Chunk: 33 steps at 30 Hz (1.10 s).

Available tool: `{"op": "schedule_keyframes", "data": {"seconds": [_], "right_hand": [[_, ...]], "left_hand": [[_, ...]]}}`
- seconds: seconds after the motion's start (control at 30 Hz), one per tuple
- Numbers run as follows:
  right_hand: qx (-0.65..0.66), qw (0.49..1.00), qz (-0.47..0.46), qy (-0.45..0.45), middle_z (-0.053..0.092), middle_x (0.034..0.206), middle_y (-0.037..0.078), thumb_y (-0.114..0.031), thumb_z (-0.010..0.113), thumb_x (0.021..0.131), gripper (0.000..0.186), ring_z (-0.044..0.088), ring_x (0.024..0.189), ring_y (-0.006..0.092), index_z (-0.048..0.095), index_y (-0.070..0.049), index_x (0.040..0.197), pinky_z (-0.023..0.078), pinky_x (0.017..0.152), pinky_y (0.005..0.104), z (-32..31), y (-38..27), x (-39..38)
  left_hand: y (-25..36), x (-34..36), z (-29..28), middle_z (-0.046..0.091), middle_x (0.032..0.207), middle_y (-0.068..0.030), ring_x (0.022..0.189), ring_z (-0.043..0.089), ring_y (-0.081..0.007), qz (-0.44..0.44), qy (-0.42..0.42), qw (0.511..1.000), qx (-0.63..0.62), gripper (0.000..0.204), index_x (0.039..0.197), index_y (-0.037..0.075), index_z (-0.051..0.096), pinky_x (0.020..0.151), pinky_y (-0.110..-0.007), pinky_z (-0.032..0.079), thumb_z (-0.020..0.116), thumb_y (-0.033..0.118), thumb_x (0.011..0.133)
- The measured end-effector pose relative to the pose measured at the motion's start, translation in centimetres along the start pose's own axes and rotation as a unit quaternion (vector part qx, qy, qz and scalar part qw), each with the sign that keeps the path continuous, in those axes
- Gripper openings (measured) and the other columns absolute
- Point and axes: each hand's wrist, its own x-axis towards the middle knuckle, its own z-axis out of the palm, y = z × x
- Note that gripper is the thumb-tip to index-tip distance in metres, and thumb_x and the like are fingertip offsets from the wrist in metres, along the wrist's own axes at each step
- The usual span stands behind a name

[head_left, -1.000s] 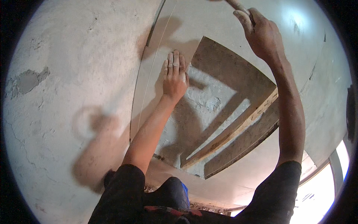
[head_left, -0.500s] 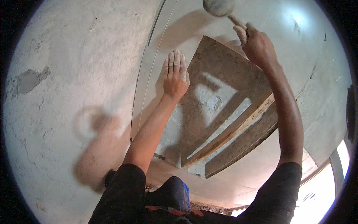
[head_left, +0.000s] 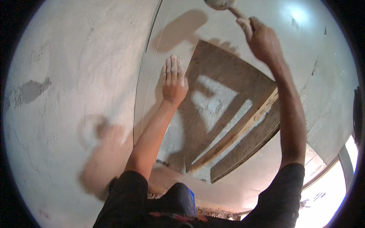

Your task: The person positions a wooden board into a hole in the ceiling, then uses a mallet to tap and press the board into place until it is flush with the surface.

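My left hand [head_left: 175, 81] lies flat against a pale grey board [head_left: 243, 57] overhead, fingers stretched out and whitened with dust. It rests beside the left edge of a rectangular opening [head_left: 224, 60] cut in that board. Up at the top right, my right hand [head_left: 265, 43] grips the short handle of a mallet [head_left: 220, 3]. The mallet's rounded, dusty head is partly cut off by the top of the picture. A dark shadow of the mallet falls on the board to its left.
Inside the opening runs a wooden batten [head_left: 235, 131]. A rough plastered wall [head_left: 76, 95] with a grey patch [head_left: 32, 90] stands at the left. Bright daylight enters through a gap [head_left: 323, 190] at the lower right.
The mallet has moved up relative to the opening, and its shadow lies farther left. My left hand stays flat on the board. The whole view has shifted slightly.
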Motion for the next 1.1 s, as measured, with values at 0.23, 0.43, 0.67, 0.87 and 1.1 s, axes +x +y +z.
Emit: {"op": "schedule_keyframes", "data": {"seconds": [0.23,0.43,0.67,0.87,1.1], "right_hand": [[-0.009,0.998,0.044,-0.046,0.070,0.082,0.024,-0.052,0.049,0.102,0.051,0.069,0.078,0.0440,0.065,-0.004,0.104,0.053,0.069,0.0552,1.8,2.6,-2.6],[-0.025,0.994,0.087,-0.056,0.072,0.089,0.023,-0.053,0.050,0.102,0.052,0.071,0.085,0.0412,0.069,-0.005,0.106,0.055,0.073,0.0538,2.3,2.6,-2.7],[0.068,0.986,0.132,-0.079,0.071,0.081,0.021,-0.050,0.051,0.102,0.051,0.070,0.076,0.0403,0.067,-0.002,0.102,0.053,0.069,0.0534,2.2,1.6,-3.5],[0.042,0.992,0.108,-0.050,0.070,0.077,0.020,-0.048,0.050,0.104,0.048,0.069,0.068,0.0381,0.064,-0.002,0.107,0.053,0.063,0.0500,-0.1,2.8,-4.6],[0.119,0.988,0.048,0.091,0.068,0.082,0.026,-0.050,0.053,0.101,0.046,0.067,0.079,0.0477,0.060,-0.004,0.105,0.052,0.069,0.0576,-3.1,3.2,-6.9]], "left_hand": [[0.9,0.2,-0.5,0.039,0.154,-0.0287,0.141,0.042,-0.0440,0.017,-0.016,1.000,0.006,0.059,0.144,-0.009,0.044,0.117,-0.050,0.035,0.059,0.017,0.093],[-0.9,-0.9,0.3,0.033,0.161,-0.0214,0.148,0.033,-0.0399,0.005,-0.065,0.998,-0.013,0.068,0.150,-0.003,0.040,0.120,-0.048,0.032,0.065,0.021,0.091],[0.5,0.4,-0.4,0.031,0.159,-0.0283,0.148,0.031,-0.0423,0.002,-0.065,0.998,-0.017,0.070,0.148,-0.010,0.038,0.121,-0.048,0.030,0.065,0.027,0.095],[0.5,0.6,0.3,0.036,0.156,-0.0305,0.146,0.035,-0.0436,-0.006,-0.048,0.999,-0.015,0.067,0.147,-0.010,0.040,0.120,-0.049,0.032,0.061,0.032,0.099],[0.7,0.1,1.0,0.039,0.154,-0.0311,0.142,0.041,-0.0437,-0.001,-0.002,1.000,-0.013,0.059,0.143,-0.010,0.045,0.116,-0.051,0.037,0.059,0.027,0.099]]}}
